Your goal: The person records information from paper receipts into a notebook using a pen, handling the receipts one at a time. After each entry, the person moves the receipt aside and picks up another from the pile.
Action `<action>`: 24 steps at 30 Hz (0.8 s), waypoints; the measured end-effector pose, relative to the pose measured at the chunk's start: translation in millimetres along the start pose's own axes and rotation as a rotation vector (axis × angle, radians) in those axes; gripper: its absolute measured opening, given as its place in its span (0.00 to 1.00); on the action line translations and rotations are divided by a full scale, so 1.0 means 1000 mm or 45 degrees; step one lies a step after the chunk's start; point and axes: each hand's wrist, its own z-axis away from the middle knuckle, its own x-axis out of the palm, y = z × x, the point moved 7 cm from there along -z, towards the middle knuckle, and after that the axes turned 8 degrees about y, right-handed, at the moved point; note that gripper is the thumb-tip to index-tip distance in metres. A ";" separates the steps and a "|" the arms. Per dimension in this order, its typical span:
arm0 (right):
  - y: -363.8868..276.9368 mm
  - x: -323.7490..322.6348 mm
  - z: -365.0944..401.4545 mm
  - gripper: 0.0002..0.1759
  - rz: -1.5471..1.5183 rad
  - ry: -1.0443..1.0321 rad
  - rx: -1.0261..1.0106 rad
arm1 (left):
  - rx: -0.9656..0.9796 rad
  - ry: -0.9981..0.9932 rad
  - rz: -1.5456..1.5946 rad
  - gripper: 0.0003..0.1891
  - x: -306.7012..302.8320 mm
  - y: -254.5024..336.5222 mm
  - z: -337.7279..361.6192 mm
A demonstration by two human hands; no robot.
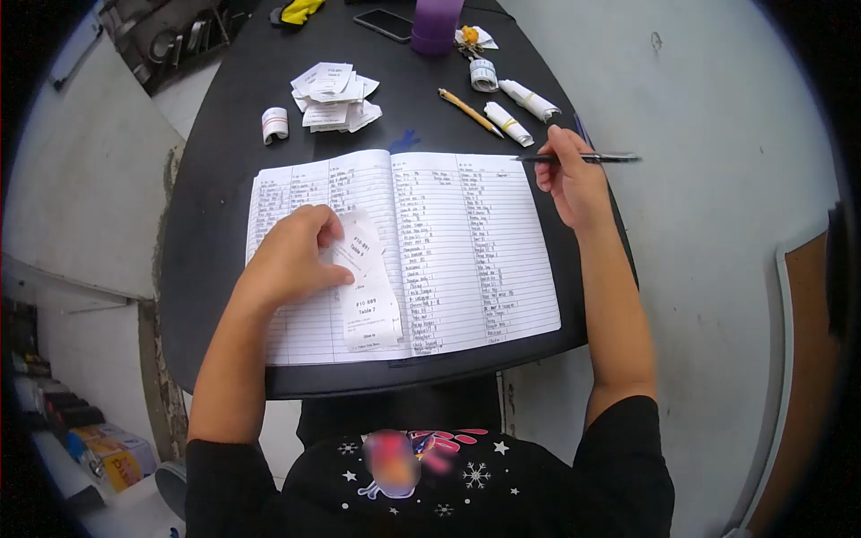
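Left fingers (325, 235) half-curling over receipts (368, 291), grip unclear; likely proving light, limp, best edge-held; right fingers (561, 146) pinching black pen (615, 158).

My left hand (296, 255) is covering some of the left page (305, 334), and the receipts (387, 296) beside its thumb are hiding more of it. Their fine print (363, 321) is proving too small for me to read, as is most of the handwriting (484, 251). My right hand (574, 179) is concealing the middle of the pen (608, 158). In the pile (334, 94), the upper slips are overlapping the lower ones. The top edge is cutting off the purple cup (435, 29) and the yellow thing (298, 11); the bottom edge is cropping my shirt (305, 502), whose central print (392, 464) is showing only as a blur.
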 end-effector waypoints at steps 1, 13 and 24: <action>0.008 -0.001 -0.005 0.16 -0.004 0.020 0.027 | 0.033 0.031 -0.016 0.24 -0.001 0.001 0.000; 0.058 -0.016 -0.024 0.21 -0.115 0.034 0.015 | -0.165 0.052 0.019 0.32 0.003 0.005 0.004; 0.063 -0.019 -0.028 0.19 -0.128 -0.010 0.049 | -0.161 -0.008 0.043 0.27 0.005 0.002 0.002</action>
